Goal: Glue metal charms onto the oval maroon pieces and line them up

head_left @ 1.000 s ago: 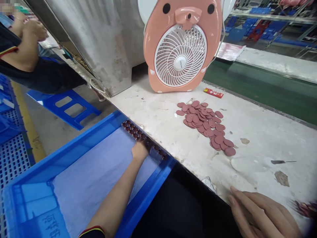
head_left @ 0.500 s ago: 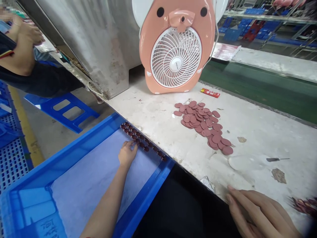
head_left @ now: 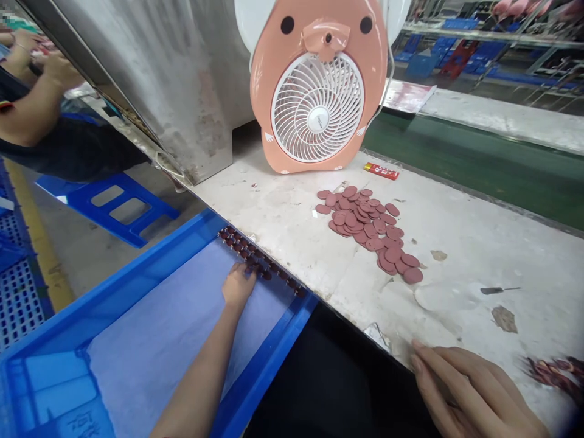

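Observation:
My left hand reaches into a blue crate lined with a pale sheet, and its fingertips touch a row of small dark red parts along the crate's far wall. The fingers are curled down at the parts; whether they grip one is hidden. My right hand lies flat, fingers stretched out, on the white worktable near its front edge. A heap of reddish-brown discs lies on the table beyond it. More dark red parts show blurred at the right edge.
A pink bear-shaped fan stands at the back of the table beside a metal housing. A red lighter-like item lies near the fan. A green conveyor belt runs behind. Another person's arms and a blue stool are at left.
My left hand drew back from the right part of the row toward its middle and now rests fingertips on the parts there. The right hand has stayed flat on the table.

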### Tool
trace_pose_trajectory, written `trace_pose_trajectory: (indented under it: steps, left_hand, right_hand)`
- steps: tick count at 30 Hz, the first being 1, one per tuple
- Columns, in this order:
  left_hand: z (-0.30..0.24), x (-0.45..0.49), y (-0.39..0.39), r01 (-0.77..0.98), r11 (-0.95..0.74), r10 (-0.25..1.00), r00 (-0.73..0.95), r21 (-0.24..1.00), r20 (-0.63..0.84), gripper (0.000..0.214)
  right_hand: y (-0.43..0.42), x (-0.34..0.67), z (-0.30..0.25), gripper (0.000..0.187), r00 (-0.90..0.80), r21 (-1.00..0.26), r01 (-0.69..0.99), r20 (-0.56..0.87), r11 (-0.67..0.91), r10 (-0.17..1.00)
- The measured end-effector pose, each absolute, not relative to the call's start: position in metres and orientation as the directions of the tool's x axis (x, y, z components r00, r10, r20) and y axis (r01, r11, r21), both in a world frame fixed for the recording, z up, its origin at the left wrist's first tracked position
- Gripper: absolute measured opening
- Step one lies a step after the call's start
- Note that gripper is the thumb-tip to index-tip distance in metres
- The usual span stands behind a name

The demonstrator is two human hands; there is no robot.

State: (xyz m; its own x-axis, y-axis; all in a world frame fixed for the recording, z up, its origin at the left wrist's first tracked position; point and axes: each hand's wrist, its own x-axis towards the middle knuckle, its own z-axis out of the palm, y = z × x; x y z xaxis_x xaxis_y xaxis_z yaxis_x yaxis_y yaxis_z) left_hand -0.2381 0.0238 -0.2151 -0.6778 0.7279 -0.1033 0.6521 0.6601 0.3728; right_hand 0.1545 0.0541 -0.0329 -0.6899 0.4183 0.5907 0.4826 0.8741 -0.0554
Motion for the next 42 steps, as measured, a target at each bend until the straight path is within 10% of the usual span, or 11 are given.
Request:
trace_pose_trajectory:
  steps: [27, 42]
  left_hand:
    - [-0.192, -0.24, 0.059, 0.729, 0.623, 0.78, -0.603, 0.283, -0.164, 0.029]
    - [-0.192, -0.238, 0.032, 0.635, 0.651, 0.671, -0.738, 0.417, 0.076, 0.029]
  right_hand:
    - [0.047, 0.163, -0.048, 0.027, -0.62, -0.118, 0.582, 0.576, 0.805, 0.532]
    - [0.047, 0.157, -0.044, 0.026, -0.603, -0.143, 0.579, 0.588, 0.803, 0.539]
